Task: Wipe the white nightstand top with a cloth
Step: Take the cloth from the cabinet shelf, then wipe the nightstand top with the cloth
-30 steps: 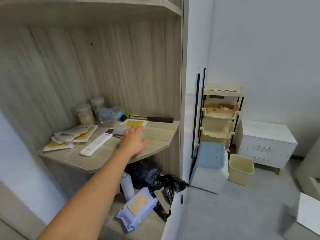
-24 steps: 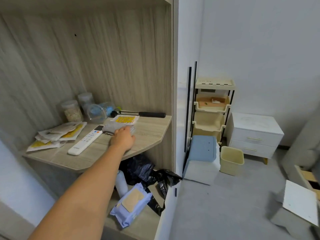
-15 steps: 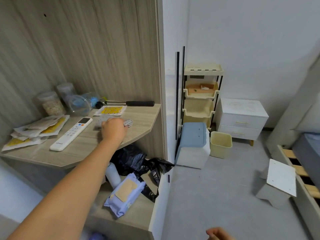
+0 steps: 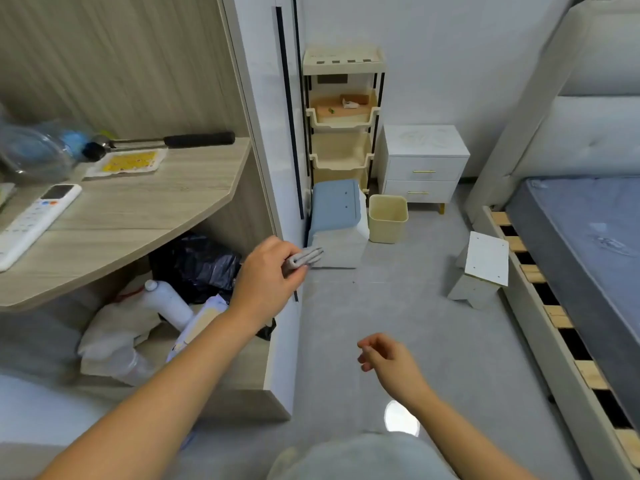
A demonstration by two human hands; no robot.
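1. The wooden bench (image 4: 138, 216), well left of the white nightstand (image 4: 424, 161), carries a remote control (image 4: 38, 220), a hammer (image 4: 162, 142), a yellow packet (image 4: 128, 162) and a clear bottle (image 4: 31, 154).
2. The grey floor (image 4: 398, 306) bears the nightstand; just left of it stand a cream bin (image 4: 388, 218) and a tiered rack (image 4: 341, 116).
3. A small white stool (image 4: 485, 265) stands on the floor nearer than the nightstand.

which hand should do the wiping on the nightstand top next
Left, most likely. The left hand grips the folded grey cloth and is held out ahead toward the white nightstand; the right hand is loosely curled and empty.
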